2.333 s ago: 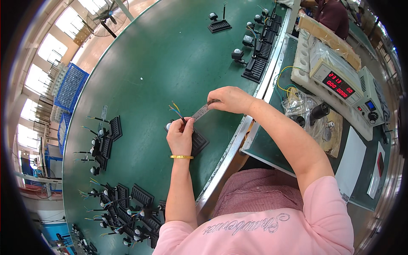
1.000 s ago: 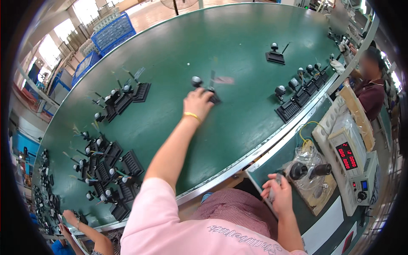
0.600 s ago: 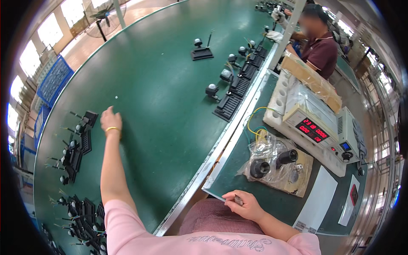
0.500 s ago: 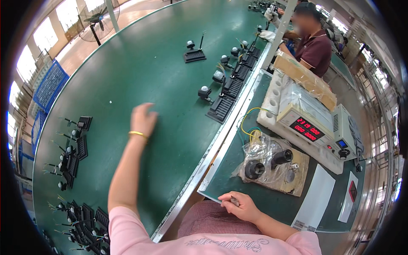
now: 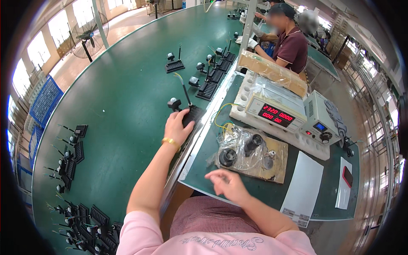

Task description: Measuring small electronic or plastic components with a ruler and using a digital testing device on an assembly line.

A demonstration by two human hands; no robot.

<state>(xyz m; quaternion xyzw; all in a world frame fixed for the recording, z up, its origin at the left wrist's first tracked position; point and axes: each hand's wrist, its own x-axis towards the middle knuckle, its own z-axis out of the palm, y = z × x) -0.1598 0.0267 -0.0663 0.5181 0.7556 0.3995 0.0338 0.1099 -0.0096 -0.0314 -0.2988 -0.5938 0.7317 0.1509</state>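
Note:
My left hand (image 5: 177, 127) reaches over the green table (image 5: 127, 106) and grips a black floodlight (image 5: 194, 114) by its finned body, near the metal edge. A domed motion sensor (image 5: 174, 103) sticks out from this lamp, and a cable with bare wire ends stands up from it. Beyond it, similar floodlights (image 5: 208, 90) form a row along that edge, with another lamp (image 5: 174, 66) apart to their left. My right hand (image 5: 229, 185), slightly blurred, hovers over the bench's near edge; its index finger is stretched out, the others loosely bent, nothing visible in it.
On the right bench lie a plastic-wrapped board (image 5: 276, 163) with black sockets (image 5: 228, 157), a meter (image 5: 276, 112) with red digits, a power unit (image 5: 321, 121), white paper (image 5: 302, 182) and a phone (image 5: 347, 176). More floodlights (image 5: 78, 152) crowd the left side. A gloved co-worker (image 5: 293, 46) sits beyond.
My left hand has moved right from bare table onto a floodlight now at the near end of the row. My right hand has risen, its pinch loosened. The view has shifted.

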